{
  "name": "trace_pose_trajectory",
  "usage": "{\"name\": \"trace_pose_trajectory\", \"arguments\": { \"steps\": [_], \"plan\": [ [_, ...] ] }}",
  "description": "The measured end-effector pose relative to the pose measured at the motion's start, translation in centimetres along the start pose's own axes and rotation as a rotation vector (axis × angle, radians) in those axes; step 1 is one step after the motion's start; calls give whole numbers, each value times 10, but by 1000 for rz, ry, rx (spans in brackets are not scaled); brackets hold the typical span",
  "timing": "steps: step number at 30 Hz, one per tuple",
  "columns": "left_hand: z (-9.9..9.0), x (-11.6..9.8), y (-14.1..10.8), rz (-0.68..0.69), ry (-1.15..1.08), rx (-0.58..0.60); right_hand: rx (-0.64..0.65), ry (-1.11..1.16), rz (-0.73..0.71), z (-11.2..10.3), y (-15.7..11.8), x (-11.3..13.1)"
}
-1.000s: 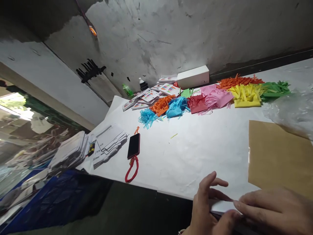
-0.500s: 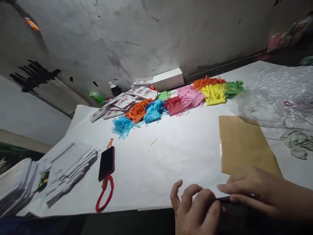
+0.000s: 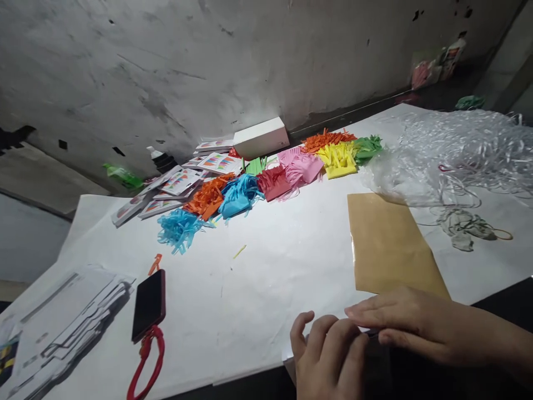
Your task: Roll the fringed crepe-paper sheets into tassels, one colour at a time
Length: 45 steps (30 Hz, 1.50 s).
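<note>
At the table's front edge, my left hand (image 3: 328,355) has its fingers curled over something pale and partly hidden. My right hand (image 3: 410,322) lies just to the right, its fingertips meeting the left fingers over the same item. Only a whitish corner and a thin edge of that item show. Directly beyond my right hand is a flat brown envelope (image 3: 391,244). A short yellow strip (image 3: 240,251) lies on the white table covering (image 3: 270,289).
Behind are colored paper-strip bundles (image 3: 239,195), a white box (image 3: 261,138) and printed packets (image 3: 179,182). At left lie a phone (image 3: 149,304) with a red strap and stacked white papers (image 3: 70,322). Clear plastic strands (image 3: 462,150) and crumpled gray-green material (image 3: 464,225) are at right.
The view has turned to the right, so the table items appear farther left. My right hand has shifted closer over my left fingers, and a whitish corner now shows beside my left hand.
</note>
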<state>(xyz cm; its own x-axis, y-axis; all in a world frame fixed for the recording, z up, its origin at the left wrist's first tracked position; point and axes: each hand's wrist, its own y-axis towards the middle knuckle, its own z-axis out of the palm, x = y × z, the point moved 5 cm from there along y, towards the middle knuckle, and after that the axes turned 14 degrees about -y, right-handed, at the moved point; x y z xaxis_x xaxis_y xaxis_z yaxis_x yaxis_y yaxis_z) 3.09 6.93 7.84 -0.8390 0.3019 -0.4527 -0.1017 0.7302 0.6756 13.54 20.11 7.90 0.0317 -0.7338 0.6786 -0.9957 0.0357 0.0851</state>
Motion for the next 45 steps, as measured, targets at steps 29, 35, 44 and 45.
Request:
{"name": "trace_pose_trajectory", "arguments": {
  "steps": [29, 35, 44, 45],
  "plan": [
    [-68, 229, 37, -1030, -732, -304, -303, -608, -78, 73, 95, 35],
    [-23, 258, 28, -1033, -715, -209, -97, -408, 55, 91, 127, -16],
    [-58, 238, 44, -861, -560, -179, -528, -365, -31, 59, 105, -14],
    [-68, 221, 49, -759, -511, -141, -651, -315, 10, 46, 98, -15]
  ]
}}
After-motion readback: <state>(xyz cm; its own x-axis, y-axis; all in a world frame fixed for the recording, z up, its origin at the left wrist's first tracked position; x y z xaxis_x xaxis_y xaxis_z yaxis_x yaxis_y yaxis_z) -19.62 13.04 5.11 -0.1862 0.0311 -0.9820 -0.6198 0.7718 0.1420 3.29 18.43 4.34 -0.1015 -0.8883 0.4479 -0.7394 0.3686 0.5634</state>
